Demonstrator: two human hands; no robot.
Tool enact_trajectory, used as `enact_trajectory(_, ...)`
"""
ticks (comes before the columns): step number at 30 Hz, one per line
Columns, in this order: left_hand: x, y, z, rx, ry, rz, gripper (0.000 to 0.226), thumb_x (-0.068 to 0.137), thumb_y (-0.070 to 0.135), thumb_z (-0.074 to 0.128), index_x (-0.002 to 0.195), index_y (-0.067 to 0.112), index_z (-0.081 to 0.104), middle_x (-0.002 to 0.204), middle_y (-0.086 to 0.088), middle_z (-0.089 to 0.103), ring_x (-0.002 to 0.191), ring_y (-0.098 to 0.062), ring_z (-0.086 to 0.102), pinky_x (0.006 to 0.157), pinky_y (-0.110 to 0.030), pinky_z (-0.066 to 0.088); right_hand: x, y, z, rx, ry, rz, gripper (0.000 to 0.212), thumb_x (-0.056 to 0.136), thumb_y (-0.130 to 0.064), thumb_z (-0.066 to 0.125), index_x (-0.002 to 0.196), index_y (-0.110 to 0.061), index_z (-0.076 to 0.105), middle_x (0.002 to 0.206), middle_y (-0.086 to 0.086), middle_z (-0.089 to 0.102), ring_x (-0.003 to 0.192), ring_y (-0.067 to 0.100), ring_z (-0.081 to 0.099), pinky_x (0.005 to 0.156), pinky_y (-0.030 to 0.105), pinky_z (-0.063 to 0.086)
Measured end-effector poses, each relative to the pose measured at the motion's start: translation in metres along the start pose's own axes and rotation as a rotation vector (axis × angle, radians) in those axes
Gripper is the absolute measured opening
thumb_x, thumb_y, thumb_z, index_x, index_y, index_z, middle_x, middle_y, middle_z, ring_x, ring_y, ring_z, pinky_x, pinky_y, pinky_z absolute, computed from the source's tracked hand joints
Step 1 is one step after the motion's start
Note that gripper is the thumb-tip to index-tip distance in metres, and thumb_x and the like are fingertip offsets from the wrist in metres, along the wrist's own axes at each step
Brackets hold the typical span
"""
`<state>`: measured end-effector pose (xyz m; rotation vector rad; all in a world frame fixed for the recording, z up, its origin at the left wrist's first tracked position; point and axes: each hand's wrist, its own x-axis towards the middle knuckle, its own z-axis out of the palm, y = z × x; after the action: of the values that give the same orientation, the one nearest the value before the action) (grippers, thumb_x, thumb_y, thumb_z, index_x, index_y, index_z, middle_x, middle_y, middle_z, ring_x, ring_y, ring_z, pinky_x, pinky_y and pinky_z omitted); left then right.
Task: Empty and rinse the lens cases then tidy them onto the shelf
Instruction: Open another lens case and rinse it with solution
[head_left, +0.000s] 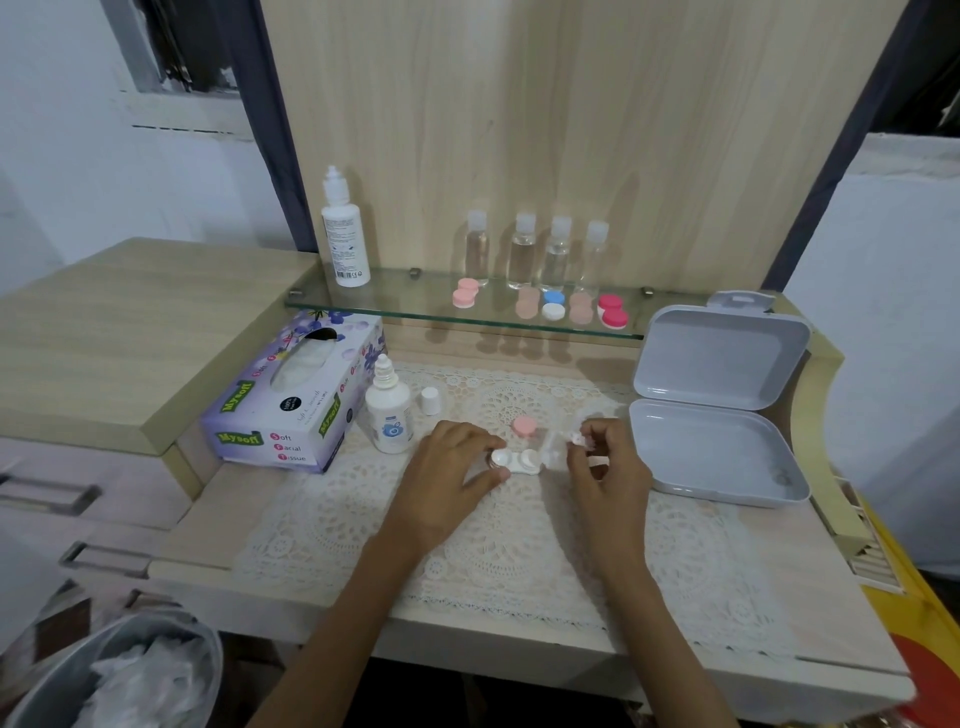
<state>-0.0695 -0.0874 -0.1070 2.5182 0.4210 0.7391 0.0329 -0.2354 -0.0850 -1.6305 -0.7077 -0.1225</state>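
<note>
Fingers (483, 479) of left hand (447, 470) pinch the left end of the white lens case (515, 460), which lies on the lace mat (363, 519) at mid-desk. Right hand (610, 470) grips a small pale piece (579, 438); it is blurred, possibly a cap.

Advice: keep the case level and pinned and work one well at a time, so nothing spills onto the mat.

Case: twin round wells, white, joined. A pink cap (523, 427) lies loose just beyond it. Far: glass shelf (415, 306) already holds pink, blue-white and red cases.
</note>
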Motion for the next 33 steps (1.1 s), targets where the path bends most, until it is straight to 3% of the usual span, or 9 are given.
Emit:
enact_trajectory(4,0.000,0.000,0.001,0.018,0.011,0.018,0.046,0.083,0.055,0.045,0.111,0.026,0.066,0.106,0.013,0.061,0.106,-0.006,0.047,0.091,-0.035,0.042,-0.002,0.004,0.002,-0.029,-0.094,-0.042,0.014,0.092,-0.003,0.055,0.090,-0.017,0.058,0.084,-0.011,0.059,0.077,0.009,0.056,0.066,0.028,0.049)
enact_trajectory(10,0.000,0.002,-0.001,0.054,0.019,0.022,0.047,0.082,0.057,0.043,0.110,0.028,0.067,0.106,0.015,0.061,0.108,-0.005,0.045,0.091,-0.028,0.035,-0.005,0.009,0.007,-0.300,-0.258,-0.153,0.009,0.091,-0.013,0.057,0.088,-0.021,0.056,0.081,-0.011,0.055,0.077,0.006,0.048,0.061,0.022,0.037)
enact_trajectory(16,0.000,0.002,-0.001,0.122,0.052,0.029,0.045,0.082,0.058,0.043,0.108,0.031,0.068,0.105,0.017,0.061,0.108,-0.004,0.045,0.089,-0.024,0.029,-0.008,0.002,0.010,-0.582,-0.261,-0.322,0.013,0.080,-0.015,0.065,0.089,-0.022,0.057,0.081,-0.010,0.057,0.074,0.009,0.046,0.060,0.025,0.041)
enact_trajectory(24,0.000,0.003,-0.001,0.132,0.079,0.033,0.044,0.081,0.061,0.046,0.106,0.032,0.069,0.105,0.019,0.061,0.108,-0.002,0.045,0.089,-0.024,0.026,-0.009,0.000,0.014,-0.689,-0.223,-0.336,0.019,0.068,-0.009,0.069,0.077,-0.019,0.056,0.067,-0.008,0.054,0.064,0.013,0.044,0.052,0.025,0.032)
enact_trajectory(28,0.000,0.001,0.000,0.137,0.079,0.033,0.034,0.082,0.053,0.056,0.106,0.033,0.068,0.104,0.019,0.061,0.107,-0.004,0.047,0.090,-0.027,0.030,-0.008,0.000,0.015,-0.706,-0.213,-0.366,0.025,0.064,-0.006,0.071,0.073,-0.016,0.050,0.061,-0.006,0.051,0.055,0.013,0.041,0.049,0.022,0.025)
enact_trajectory(33,0.001,0.002,-0.001,0.146,0.072,0.024,0.038,0.081,0.056,0.049,0.106,0.035,0.068,0.104,0.020,0.061,0.108,-0.004,0.046,0.092,-0.026,0.029,-0.002,0.003,0.018,-0.679,-0.256,-0.340,0.038,0.066,-0.013,0.075,0.071,-0.022,0.038,0.060,-0.010,0.047,0.054,0.012,0.038,0.043,0.023,0.025)
